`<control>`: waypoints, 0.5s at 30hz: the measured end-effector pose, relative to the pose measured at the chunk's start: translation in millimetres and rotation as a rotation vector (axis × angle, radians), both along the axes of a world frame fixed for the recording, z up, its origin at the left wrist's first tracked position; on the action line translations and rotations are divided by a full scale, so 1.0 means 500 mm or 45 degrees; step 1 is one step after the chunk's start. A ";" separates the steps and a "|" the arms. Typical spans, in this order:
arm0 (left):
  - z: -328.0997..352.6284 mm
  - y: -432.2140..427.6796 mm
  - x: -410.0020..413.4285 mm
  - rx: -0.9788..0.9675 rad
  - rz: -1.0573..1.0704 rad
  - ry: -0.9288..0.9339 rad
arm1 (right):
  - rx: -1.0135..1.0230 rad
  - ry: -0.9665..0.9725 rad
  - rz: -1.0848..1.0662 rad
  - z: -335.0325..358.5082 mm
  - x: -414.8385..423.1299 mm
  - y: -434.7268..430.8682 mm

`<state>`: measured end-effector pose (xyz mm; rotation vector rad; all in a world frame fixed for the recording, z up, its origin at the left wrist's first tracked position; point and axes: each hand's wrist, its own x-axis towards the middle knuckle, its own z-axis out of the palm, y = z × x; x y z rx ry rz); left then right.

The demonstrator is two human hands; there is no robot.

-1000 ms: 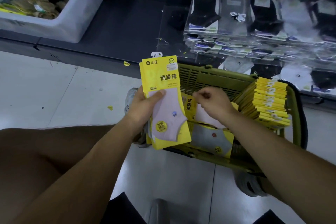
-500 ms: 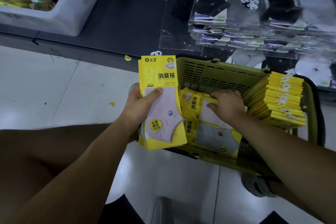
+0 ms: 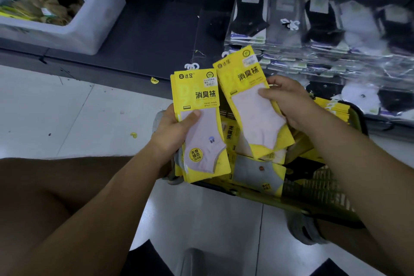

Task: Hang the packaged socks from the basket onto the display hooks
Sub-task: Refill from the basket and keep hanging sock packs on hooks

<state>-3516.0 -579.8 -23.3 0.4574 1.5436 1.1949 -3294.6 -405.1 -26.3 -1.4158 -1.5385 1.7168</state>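
Observation:
My left hand (image 3: 172,132) grips a stack of yellow sock packs (image 3: 199,119), upright, with a pale pink sock on the front pack. My right hand (image 3: 289,101) pinches another yellow pack of pink socks (image 3: 253,105), tilted and lifted above the yellow-green basket (image 3: 313,188). More yellow packs lie in the basket, one with a grey sock (image 3: 257,175). A further yellow stack (image 3: 336,107) leans at the basket's far right, partly hidden by my right arm. No display hooks are visible.
Clear-wrapped black, grey and white socks (image 3: 313,29) lie stacked on the dark low shelf behind the basket. A white bin (image 3: 74,29) of loose goods stands at the upper left. Pale floor tiles spread to the left. A grey sandal (image 3: 307,228) sits beside the basket.
My right hand reached into the basket, took hold of one pink-sock pack and lifted it up next to the stack. My left hand kept its stack steady.

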 end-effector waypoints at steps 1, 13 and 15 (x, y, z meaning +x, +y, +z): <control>0.006 0.001 0.004 0.026 -0.009 0.008 | -0.062 0.106 -0.012 0.020 -0.005 -0.004; 0.085 0.032 0.067 0.252 0.043 0.002 | -0.016 0.115 0.061 0.141 -0.042 -0.104; 0.103 0.049 0.068 0.306 -0.001 0.030 | 0.112 -0.004 0.112 0.169 -0.042 -0.108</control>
